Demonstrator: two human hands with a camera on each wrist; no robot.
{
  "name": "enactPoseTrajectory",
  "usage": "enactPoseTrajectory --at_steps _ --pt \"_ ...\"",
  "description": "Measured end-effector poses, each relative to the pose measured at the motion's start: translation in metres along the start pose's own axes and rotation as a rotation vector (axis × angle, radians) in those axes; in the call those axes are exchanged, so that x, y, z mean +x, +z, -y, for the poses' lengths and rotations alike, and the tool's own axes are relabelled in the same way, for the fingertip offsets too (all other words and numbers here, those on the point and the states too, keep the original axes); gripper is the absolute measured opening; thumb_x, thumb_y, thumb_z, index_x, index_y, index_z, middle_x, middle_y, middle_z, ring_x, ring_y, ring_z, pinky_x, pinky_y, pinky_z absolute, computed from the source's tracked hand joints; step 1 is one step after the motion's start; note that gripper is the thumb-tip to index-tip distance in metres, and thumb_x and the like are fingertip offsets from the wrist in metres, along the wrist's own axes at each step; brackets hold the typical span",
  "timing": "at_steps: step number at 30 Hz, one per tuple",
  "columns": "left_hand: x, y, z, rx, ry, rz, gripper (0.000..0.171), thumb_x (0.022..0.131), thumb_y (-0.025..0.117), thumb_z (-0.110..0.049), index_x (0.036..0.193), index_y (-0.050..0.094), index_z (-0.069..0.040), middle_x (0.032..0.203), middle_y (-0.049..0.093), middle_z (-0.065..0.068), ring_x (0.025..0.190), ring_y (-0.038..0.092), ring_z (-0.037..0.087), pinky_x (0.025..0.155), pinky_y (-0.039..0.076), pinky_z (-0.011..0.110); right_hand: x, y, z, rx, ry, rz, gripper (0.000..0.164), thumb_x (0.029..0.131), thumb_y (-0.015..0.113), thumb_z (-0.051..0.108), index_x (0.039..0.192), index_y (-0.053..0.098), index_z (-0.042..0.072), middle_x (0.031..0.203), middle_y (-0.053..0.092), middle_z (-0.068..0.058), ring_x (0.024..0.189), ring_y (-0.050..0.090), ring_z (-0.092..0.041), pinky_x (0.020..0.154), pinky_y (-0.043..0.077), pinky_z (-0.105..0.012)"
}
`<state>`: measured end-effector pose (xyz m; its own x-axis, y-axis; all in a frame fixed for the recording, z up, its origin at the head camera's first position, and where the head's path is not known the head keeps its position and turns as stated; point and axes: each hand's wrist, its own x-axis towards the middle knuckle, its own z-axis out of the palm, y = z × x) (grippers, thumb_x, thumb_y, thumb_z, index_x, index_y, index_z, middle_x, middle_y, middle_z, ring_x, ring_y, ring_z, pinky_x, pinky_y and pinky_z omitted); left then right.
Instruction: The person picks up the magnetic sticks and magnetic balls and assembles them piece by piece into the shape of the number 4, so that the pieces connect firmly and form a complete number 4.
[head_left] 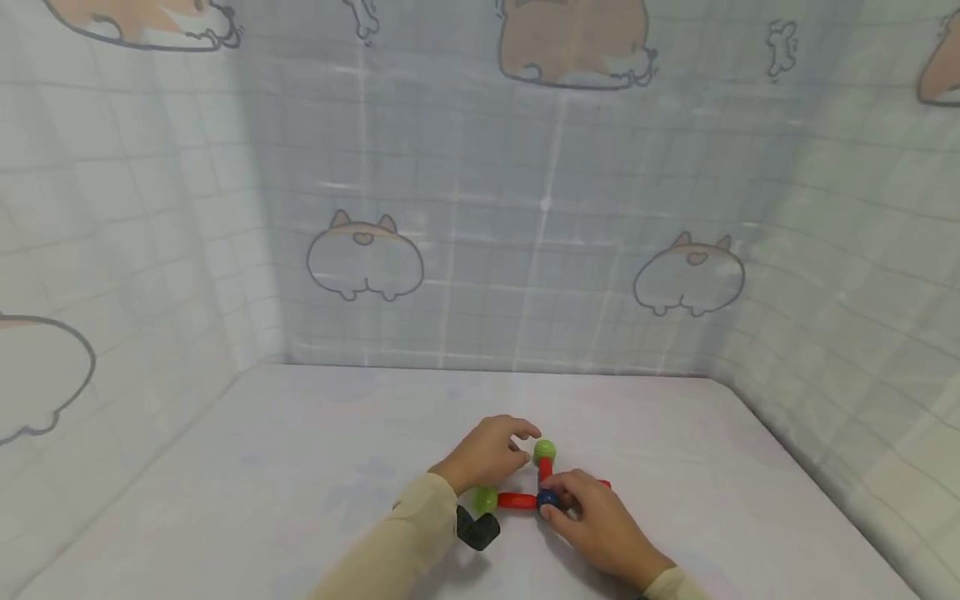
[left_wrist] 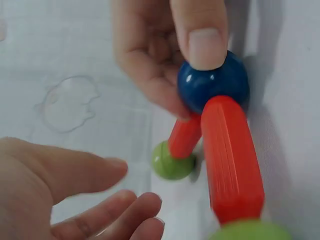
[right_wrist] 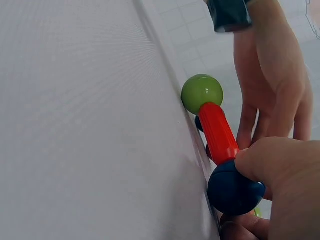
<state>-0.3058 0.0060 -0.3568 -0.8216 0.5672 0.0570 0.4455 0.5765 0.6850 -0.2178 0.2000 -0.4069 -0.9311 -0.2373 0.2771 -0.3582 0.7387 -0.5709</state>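
My right hand (head_left: 597, 521) pinches a dark blue ball (left_wrist: 220, 85), with the thumb laid on top of it in the left wrist view. Two red rods join this ball: one rod (head_left: 517, 501) runs left to a green ball (head_left: 486, 499), the other (head_left: 546, 470) runs away to a second green ball (head_left: 545, 451). My left hand (head_left: 486, 452) hovers over the left part of the build, fingers loosely bent and apart, holding nothing. Its fingertips are close to the far green ball. In the right wrist view the near red rod (right_wrist: 219, 132) shows beside my thumb.
Another red piece (head_left: 604, 482) peeks out behind my right hand. A black wrist device (head_left: 477, 531) hangs below my left wrist. The white table (head_left: 337, 450) is bordered by hanging grid-patterned curtains (head_left: 480, 317) at the back and both sides.
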Motion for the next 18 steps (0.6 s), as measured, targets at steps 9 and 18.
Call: enactPoseTrajectory --at_steps 9,18 --pt "-0.033 -0.013 0.013 -0.076 0.025 -0.147 0.021 0.093 0.063 -0.018 0.113 0.070 -0.020 0.100 0.067 -0.008 0.090 0.061 0.009 0.082 0.052 0.033 -0.003 -0.001 -0.003 0.005 0.000 -0.010 0.030 0.089 0.069 0.041 0.112 0.067 0.022 0.091 0.057 0.019 0.081 0.055 -0.003 0.070 0.047 -0.024" --pt "-0.059 -0.016 0.025 -0.061 0.023 -0.199 0.019 0.092 0.066 -0.016 0.110 0.070 -0.013 0.090 0.065 -0.011 0.084 0.059 0.009 0.078 0.052 0.029 -0.003 0.001 -0.001 0.008 0.002 -0.014 0.031 0.089 0.070 0.039 0.114 0.067 0.021 0.097 0.059 0.018 0.083 0.055 0.000 0.076 0.050 -0.025"
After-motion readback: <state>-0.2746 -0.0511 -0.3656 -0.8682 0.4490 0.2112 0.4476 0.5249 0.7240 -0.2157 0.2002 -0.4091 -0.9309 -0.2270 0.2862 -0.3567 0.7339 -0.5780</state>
